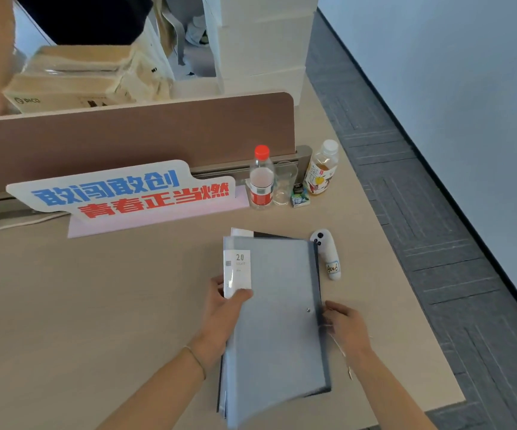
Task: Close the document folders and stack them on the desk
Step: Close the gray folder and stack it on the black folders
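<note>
A grey-blue document folder [278, 324] lies closed on the beige desk [95, 305], its long side running away from me. A white label with "20" sits at its far left corner. Under it another folder [258, 233] shows as a dark and white edge at the far end. My left hand [223, 311] grips the top folder's left edge, thumb on the cover. My right hand [344, 324] pinches the folder's right edge near a small metal snap.
A white controller [327, 252] lies just right of the folders. Behind stand two bottles [261, 178], a clear glass [285, 181], a small box and a slogan sign [126, 190] against a brown partition. The desk's right edge drops to grey carpet. Another person stands beyond the partition.
</note>
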